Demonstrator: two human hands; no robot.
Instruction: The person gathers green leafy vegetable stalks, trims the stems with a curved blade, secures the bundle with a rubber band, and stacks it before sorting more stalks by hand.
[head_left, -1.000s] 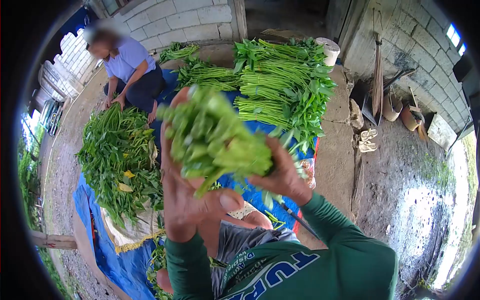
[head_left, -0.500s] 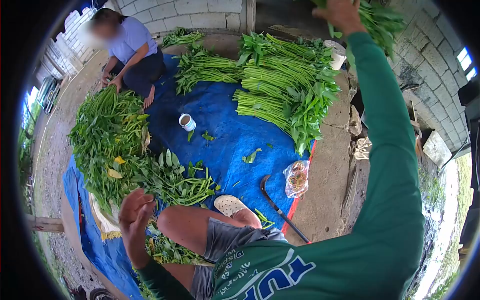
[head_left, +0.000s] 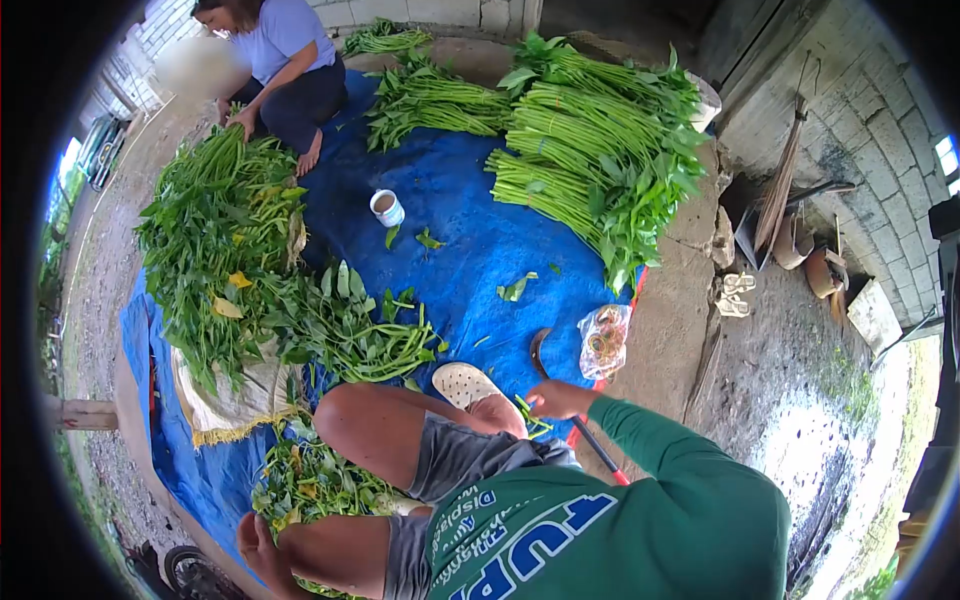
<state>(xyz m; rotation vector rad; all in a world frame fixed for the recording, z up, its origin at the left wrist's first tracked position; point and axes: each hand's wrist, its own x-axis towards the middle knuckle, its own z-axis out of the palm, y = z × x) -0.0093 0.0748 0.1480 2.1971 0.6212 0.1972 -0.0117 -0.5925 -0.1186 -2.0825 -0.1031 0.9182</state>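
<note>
My right hand (head_left: pixel 562 399) is over the middle of a sickle (head_left: pixel 598 452) lying at the mat's right edge. Its fingers look curled, but whether they touch the sickle or hold something is hidden. Down by my bent knee, my left hand (head_left: pixel 262 552) has its fingers apart and holds nothing. Beside it lie loose leafy greens (head_left: pixel 312 482), which look like water spinach. A larger heap of greens (head_left: pixel 215 230) rests on a pale sack (head_left: pixel 225 405) to the left. Bundled greens (head_left: pixel 570 150) are stacked at the back, stems pointing left.
A person (head_left: pixel 285 60) squats at the back left, hands at the heap. On the blue mat (head_left: pixel 440 290) stand a white cup (head_left: pixel 387 207) and, at the right edge, a plastic bag of rubber bands (head_left: pixel 604 342). Slippers (head_left: pixel 735 295) and a broom (head_left: pixel 780 190) are farther right.
My right hand has come down from the upper right to the sickle, and the raised bunch of greens is out of it. My left hand has dropped beside my knee. The view has shifted slightly.
</note>
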